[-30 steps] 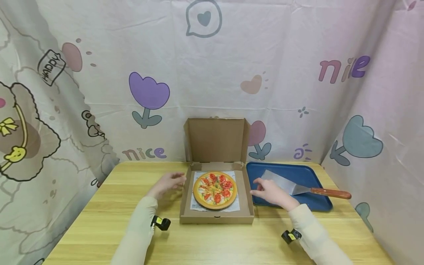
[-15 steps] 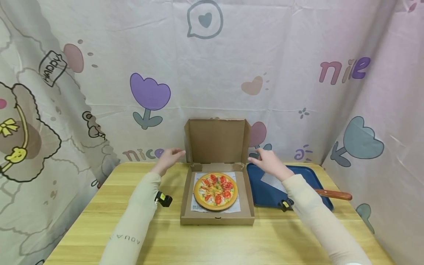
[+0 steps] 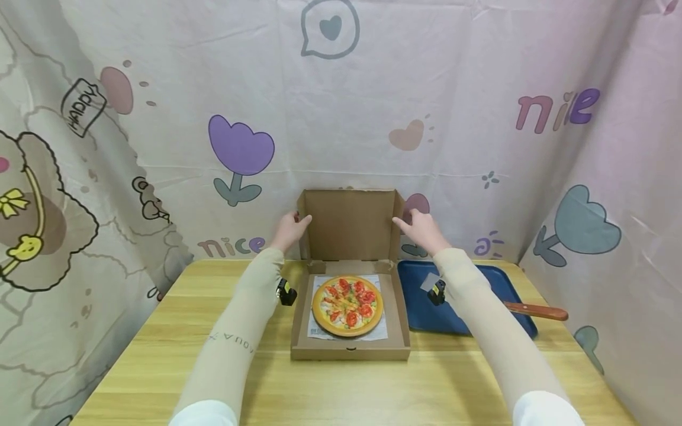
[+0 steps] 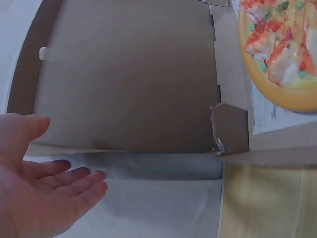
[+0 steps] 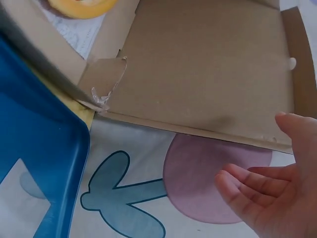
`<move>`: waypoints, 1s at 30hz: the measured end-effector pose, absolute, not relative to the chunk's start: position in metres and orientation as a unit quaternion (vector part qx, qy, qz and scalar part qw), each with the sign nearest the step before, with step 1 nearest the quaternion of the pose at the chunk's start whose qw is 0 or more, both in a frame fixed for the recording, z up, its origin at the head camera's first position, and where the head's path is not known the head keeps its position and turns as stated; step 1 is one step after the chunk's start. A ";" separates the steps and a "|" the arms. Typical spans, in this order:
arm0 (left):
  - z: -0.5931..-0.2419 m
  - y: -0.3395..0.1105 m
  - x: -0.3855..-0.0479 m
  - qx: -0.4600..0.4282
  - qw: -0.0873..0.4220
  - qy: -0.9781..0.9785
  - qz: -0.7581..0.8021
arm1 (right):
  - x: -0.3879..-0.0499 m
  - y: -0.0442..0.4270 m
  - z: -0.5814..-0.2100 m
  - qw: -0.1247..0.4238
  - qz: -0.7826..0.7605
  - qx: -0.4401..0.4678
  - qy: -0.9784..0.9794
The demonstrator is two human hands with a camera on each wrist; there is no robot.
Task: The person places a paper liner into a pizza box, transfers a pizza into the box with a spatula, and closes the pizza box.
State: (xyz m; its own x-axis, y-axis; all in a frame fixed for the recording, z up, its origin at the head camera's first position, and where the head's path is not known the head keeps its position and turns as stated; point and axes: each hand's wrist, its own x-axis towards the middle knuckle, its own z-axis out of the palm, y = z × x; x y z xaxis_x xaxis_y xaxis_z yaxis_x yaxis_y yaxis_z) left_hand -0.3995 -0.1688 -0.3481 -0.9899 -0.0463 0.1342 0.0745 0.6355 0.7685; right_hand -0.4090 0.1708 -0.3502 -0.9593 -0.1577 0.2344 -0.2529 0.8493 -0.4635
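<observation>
An opened cardboard pizza box sits on the table, its lid standing upright at the back. Inside it, on printed paper, lies a round pizza with red and green toppings. My left hand is at the lid's left side. In the left wrist view, the thumb of that hand is on the lid's inner side and its loosely extended fingers are outside. At the lid's right side, my right hand is spread likewise; the right wrist view shows its fingers outside the lid edge. Neither hand visibly pinches the cardboard.
Right of the box lies a blue tray, with a pizza server across it, its wooden handle over the tray's right edge and its blade mostly behind my right arm. A printed curtain hangs behind the wooden table.
Both hands have risen and moved forward from beside the box base to the two sides of the upright lid, also drawing closer together. Box, pizza and tray stay put.
</observation>
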 end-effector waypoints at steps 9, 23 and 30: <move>-0.346 -0.155 -0.407 0.029 0.122 -0.904 -0.408 | -0.425 0.152 -0.349 0.136 0.241 0.104 -0.955; -0.349 -0.150 -0.409 0.042 0.206 -0.895 -0.393 | -0.433 0.141 -0.355 0.204 0.222 0.091 -0.949; -0.349 -0.151 -0.411 0.040 0.219 -0.891 -0.395 | -0.432 0.137 -0.352 0.214 0.257 0.079 -0.939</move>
State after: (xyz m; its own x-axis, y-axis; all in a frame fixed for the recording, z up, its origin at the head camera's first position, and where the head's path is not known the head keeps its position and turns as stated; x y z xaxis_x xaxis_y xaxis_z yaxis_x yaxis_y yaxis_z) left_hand -0.4112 -0.1509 -0.3486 -0.9008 -0.2438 0.3593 0.1023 0.6851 0.7213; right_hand -0.4318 0.1373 -0.3518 -0.8956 -0.0378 0.4433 -0.2584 0.8554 -0.4489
